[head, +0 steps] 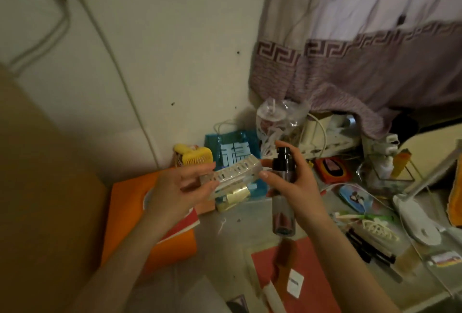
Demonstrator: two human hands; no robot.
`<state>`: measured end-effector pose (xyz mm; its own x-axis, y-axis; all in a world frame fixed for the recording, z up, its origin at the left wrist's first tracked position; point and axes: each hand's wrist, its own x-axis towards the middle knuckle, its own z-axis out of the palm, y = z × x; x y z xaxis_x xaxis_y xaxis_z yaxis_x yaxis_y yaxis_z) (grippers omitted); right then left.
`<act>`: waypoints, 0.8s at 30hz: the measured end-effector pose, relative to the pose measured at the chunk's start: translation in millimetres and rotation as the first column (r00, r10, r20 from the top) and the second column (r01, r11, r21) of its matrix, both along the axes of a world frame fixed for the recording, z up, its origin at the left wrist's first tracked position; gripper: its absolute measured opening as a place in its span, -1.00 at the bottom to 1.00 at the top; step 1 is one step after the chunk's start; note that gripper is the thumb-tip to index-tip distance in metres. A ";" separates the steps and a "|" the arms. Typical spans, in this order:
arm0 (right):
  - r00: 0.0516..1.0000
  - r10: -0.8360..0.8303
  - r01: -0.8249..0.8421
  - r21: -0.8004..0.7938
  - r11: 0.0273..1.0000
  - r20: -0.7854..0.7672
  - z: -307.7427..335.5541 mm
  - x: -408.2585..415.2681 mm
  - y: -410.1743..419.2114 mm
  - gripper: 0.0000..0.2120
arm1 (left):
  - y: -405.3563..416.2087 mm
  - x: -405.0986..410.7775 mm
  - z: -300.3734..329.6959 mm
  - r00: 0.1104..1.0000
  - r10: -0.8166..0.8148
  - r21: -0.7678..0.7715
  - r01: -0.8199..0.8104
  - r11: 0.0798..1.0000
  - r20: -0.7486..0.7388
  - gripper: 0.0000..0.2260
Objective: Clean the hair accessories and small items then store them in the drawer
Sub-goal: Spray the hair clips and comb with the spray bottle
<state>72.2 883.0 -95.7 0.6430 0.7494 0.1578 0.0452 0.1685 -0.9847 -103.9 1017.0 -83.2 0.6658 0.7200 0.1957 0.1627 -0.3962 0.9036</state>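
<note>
The left hand (182, 187) pinches the translucent slotted plastic hair clip (235, 175) by 1 end, presenting its face to the dark pump-top spray bottle (282, 187) gripped upright in the right hand (297, 182), forefinger apparently on the pump, presumably for wetting it above the cluttered desk (250, 215).

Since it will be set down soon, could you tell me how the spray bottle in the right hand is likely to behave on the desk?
The spray bottle is tall and narrow, so it probably tips easily if nudged. Its round body would likely roll once on its side. It looks mostly empty, so probably light.
</note>
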 end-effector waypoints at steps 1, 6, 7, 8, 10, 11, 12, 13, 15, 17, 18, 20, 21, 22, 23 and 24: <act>1.000 0.010 -0.010 0.017 1.000 0.016 8.6 -0.8 1.0 -0.40 | 0.4 -1.0 9.1 1.000 -0.008 0.017 0.008 1.000 0.000 -0.69; 0.997 0.055 -0.060 0.104 0.993 0.050 42.9 -4.4 5.5 -0.43 | 3.2 -4.9 47.5 0.998 -0.057 0.134 0.052 0.990 0.039 -0.68; 0.997 0.059 -0.065 0.118 0.991 0.052 49.1 -5.2 6.5 -0.44 | 4.6 -5.2 54.0 0.996 -0.066 0.147 0.057 0.988 0.059 -0.69; 0.997 0.059 -0.065 0.135 0.989 0.050 54.7 -6.3 7.4 -0.44 | 5.7 -5.2 59.9 0.994 -0.071 0.156 0.057 0.986 0.084 -0.70; 0.999 0.039 -0.045 0.180 0.983 0.034 65.2 -8.9 10.0 -0.45 | 6.4 -4.3 71.4 0.984 -0.074 0.141 0.051 0.989 0.159 -0.74; 0.999 0.025 -0.030 0.203 0.979 0.025 70.2 -10.4 11.1 -0.46 | 5.9 -3.2 77.4 0.977 -0.073 0.133 0.047 0.990 0.201 -0.73; 1.000 0.011 -0.013 0.224 0.974 0.013 74.5 -11.8 13.2 -0.47 | 5.1 -1.9 83.2 0.969 -0.071 0.130 0.041 0.991 0.238 -0.71; 1.000 -0.002 0.003 0.245 0.970 -0.003 78.6 -13.3 15.5 -0.48 | 4.1 -0.5 88.9 0.960 -0.067 0.124 0.034 0.992 0.271 -0.67; 0.999 -0.026 0.037 0.276 0.960 -0.044 86.5 -16.8 20.6 -0.50 | 3.4 2.0 98.6 0.942 -0.043 0.090 0.014 0.996 0.332 -0.62; 0.994 -0.036 0.065 0.304 0.950 -0.100 94.9 -21.4 26.5 -0.50 | 3.1 3.6 105.5 0.929 -0.016 0.046 0.000 0.999 0.369 -0.56; 0.991 -0.041 0.080 0.320 0.944 -0.129 99.0 -23.6 29.3 -0.51 | 3.1 4.7 107.4 0.927 -0.009 0.024 -0.001 1.000 0.375 -0.51; 0.979 -0.049 0.118 0.356 0.927 -0.198 106.3 -27.6 34.8 -0.56 | 2.5 7.3 109.3 0.924 -0.001 -0.022 0.010 1.000 0.382 -0.41; 0.971 -0.046 0.133 0.372 0.919 -0.235 109.3 -29.1 37.4 -0.58 | 2.3 8.8 109.9 0.920 -0.002 -0.041 0.019 0.999 0.391 -0.38; 0.964 -0.044 0.146 0.385 0.911 -0.262 112.4 -31.0 40.0 -0.60 | 1.8 10.3 110.5 0.915 -0.004 -0.053 0.027 0.998 0.402 -0.36; 0.960 -0.048 0.159 0.393 0.906 -0.277 115.2 -32.9 42.5 -0.62 | 1.3 11.7 111.2 0.910 -0.005 -0.060 0.033 0.998 0.414 -0.34; 0.957 -0.056 0.171 0.397 0.902 -0.285 118.0 -35.2 44.9 -0.61 | 0.9 12.8 111.9 0.904 -0.006 -0.065 0.037 0.997 0.427 -0.33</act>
<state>37.0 927.9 22.3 0.7803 0.5726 0.2514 -0.1597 0.5711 -0.8052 -91.0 1017.9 28.7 0.5458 0.7286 0.4138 -0.2517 -0.3285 0.9104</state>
